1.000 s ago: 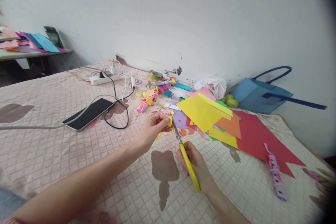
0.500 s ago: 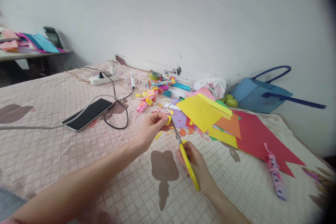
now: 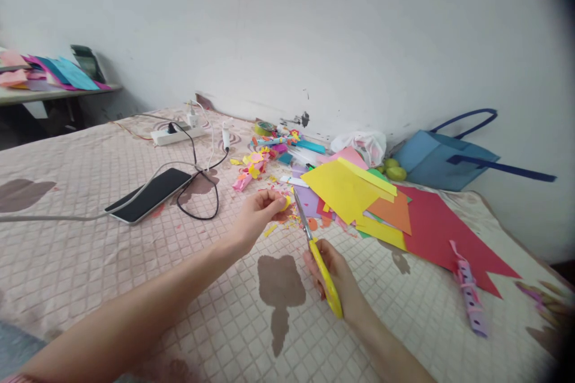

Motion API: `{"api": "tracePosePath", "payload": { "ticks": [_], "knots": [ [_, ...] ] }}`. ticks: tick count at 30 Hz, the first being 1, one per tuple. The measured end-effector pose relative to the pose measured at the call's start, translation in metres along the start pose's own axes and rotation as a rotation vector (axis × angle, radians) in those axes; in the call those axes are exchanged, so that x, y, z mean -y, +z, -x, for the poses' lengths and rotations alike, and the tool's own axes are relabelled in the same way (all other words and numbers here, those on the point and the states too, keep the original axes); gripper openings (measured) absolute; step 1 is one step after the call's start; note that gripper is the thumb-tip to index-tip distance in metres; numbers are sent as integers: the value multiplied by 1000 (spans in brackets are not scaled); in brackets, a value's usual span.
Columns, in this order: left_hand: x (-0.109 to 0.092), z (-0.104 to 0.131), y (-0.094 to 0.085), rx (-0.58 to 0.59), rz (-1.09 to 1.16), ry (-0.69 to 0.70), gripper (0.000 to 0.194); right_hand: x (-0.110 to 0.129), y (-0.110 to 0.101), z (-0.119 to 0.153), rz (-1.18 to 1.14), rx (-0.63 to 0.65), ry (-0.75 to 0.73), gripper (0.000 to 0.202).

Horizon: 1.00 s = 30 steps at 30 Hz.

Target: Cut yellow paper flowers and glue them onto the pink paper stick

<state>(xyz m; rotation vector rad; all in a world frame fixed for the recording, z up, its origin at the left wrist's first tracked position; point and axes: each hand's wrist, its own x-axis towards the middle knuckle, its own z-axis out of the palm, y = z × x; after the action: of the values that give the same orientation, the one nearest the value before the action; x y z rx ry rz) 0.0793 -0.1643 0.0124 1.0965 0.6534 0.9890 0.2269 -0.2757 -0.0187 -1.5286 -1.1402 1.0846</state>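
Between the thumb and fingers of my left hand is a small piece of yellow paper. My right hand grips a pair of scissors by the yellow handles. The metal blades point up and away from me, their tips just right of the yellow piece. A small gap shows between the blades and the paper. Tiny paper scraps lie on the patterned cloth around my left fingertips.
Yellow sheets, an orange sheet and a red sheet lie right. A purple paper roll is nearer. Left are a black tablet-like device, cables and a power strip. A blue bag stands against the wall.
The scissor blades have moved slightly away from the yellow piece, to its right. My left hand has shifted a little left, still pinching the paper. The view has tilted slightly.
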Motion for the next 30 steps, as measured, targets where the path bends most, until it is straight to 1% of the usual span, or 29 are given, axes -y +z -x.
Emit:
{"api": "tracePosePath", "payload": {
  "ticks": [2,4,7,9,12,14,17,21,24,27,30],
  "knots": [
    [0,1,0,69,-91,-34,24,2,-4,-2,-42,10,86,36],
    [0,3,1,159,-188,-63,24,8,-10,-3,-92,21,117,37],
    [3,6,3,293,-281,-76,23,17,-17,-5,-134,53,101,41],
    [4,8,4,375,-334,-76,21,20,-21,-6,-130,45,84,42],
    [6,9,5,467,-451,-47,17,16,-23,-9,-116,24,57,39],
    [8,11,5,502,-533,-16,14,13,-23,-10,-113,29,49,37],
    [14,13,5,514,-613,4,12,9,-21,-11,-114,35,59,34],
    [21,13,6,524,-618,0,12,9,-17,-11,-115,28,67,32],
    [20,13,8,435,-534,-46,15,9,-15,-12,-154,8,36,32],
    [16,13,11,321,-381,-164,21,8,-14,-14,-198,-56,17,34],
    [17,16,14,271,-305,-269,24,7,-14,-14,-213,-123,17,37]
  ]
}}
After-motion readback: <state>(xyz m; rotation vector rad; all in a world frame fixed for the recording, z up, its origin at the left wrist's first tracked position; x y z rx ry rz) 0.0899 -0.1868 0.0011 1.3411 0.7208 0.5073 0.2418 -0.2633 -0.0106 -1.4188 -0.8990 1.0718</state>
